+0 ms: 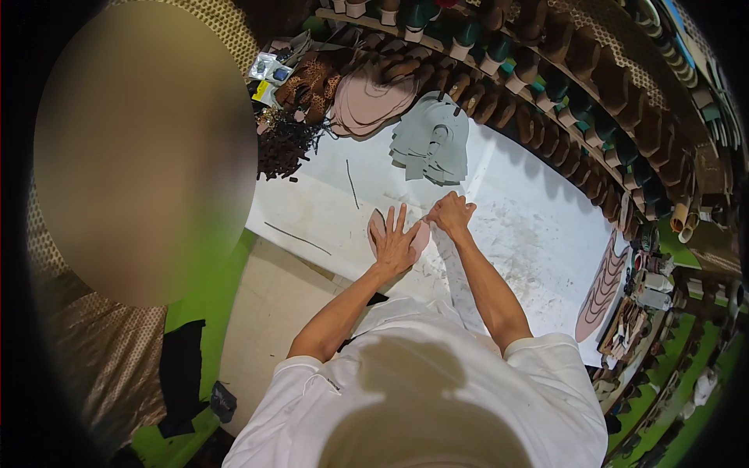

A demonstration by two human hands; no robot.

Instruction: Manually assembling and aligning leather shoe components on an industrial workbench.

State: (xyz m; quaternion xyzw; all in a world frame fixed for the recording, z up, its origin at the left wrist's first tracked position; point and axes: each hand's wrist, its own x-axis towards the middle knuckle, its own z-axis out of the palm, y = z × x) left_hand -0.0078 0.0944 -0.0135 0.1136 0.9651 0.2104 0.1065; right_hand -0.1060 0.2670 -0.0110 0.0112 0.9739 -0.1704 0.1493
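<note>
My left hand (396, 243) lies flat with fingers spread on a pink, rounded sole-shaped piece (423, 240), pressing it to the white tabletop. Part of the piece is hidden under the palm, and I cannot tell whether it is one layer or two. Just to the right, my right hand (452, 215) is closed, its fingertips at the piece's upper right edge. Whatever it may pinch there is too small to make out. Beyond both hands rests a stack of grey-white flat templates (437, 144).
Pink sole sheets (370, 97), patterned straps (310, 82) and dark strips (285, 148) crowd the far left. Shoe forms fill racks (538, 97) along the back and right. More layered pink pieces (605, 292) lie at the table's right end. Thin dark strips (296, 238) and scraps (515, 242) dot the tabletop.
</note>
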